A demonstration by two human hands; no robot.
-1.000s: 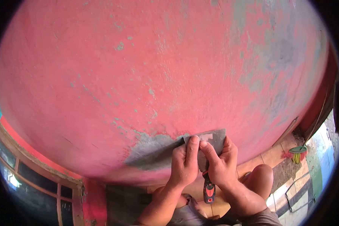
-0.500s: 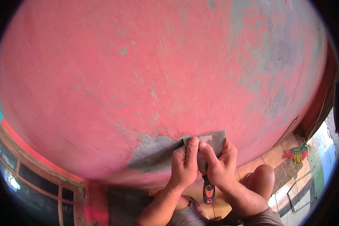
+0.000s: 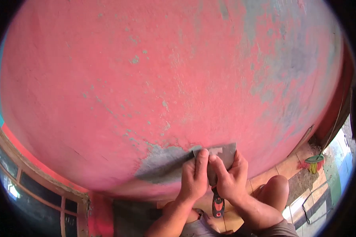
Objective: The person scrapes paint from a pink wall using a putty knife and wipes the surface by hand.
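Both hands grip a wide scraper (image 3: 227, 154) by its flat metal blade, its top edge right at the pink wall (image 3: 106, 79). My left hand (image 3: 195, 177) is closed on the blade's left side, thumb pressed on its face. From the right side, my right hand (image 3: 232, 175) clasps the blade, its thumb close to the other one. The black and orange handle (image 3: 218, 204) hangs down between my wrists. Just left of the blade lies a bare grey patch (image 3: 162, 158) with ragged paint edges, partly in shadow.
Small greenish chips and larger grey areas (image 3: 292, 59) mark the wall. A window frame (image 3: 62, 213) stands at lower left. On the tiled floor (image 3: 283, 168) at right are a red, yellow and green broom head (image 3: 314, 163) and grey debris (image 3: 302, 183). My bent knee (image 3: 276, 189) is beside my right forearm.
The view has shifted slightly, so the wall's marks sit lower. My hands and the scraper are also a little lower in the picture, with the same grip.
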